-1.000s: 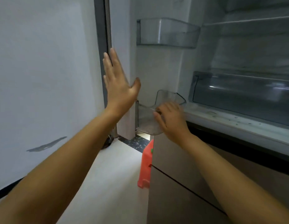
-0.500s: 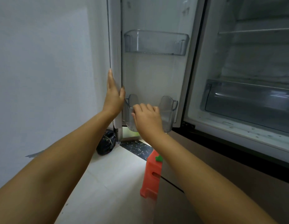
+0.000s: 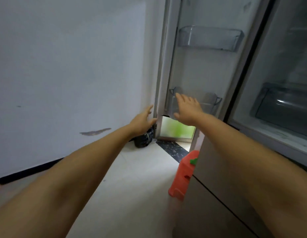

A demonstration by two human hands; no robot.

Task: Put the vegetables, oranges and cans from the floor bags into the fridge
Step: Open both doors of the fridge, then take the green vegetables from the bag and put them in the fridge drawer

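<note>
Both hands were open and empty: left hand [image 3: 143, 121] at the fridge door [image 3: 207, 69] edge, right hand [image 3: 186, 108] over the lower bin [image 3: 209, 104]. No groceries in sight; the door could've banged the left wall [image 3: 72, 66]

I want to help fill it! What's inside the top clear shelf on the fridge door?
Nothing shows inside the upper door bin; its clear walls show only the white door behind.
</note>
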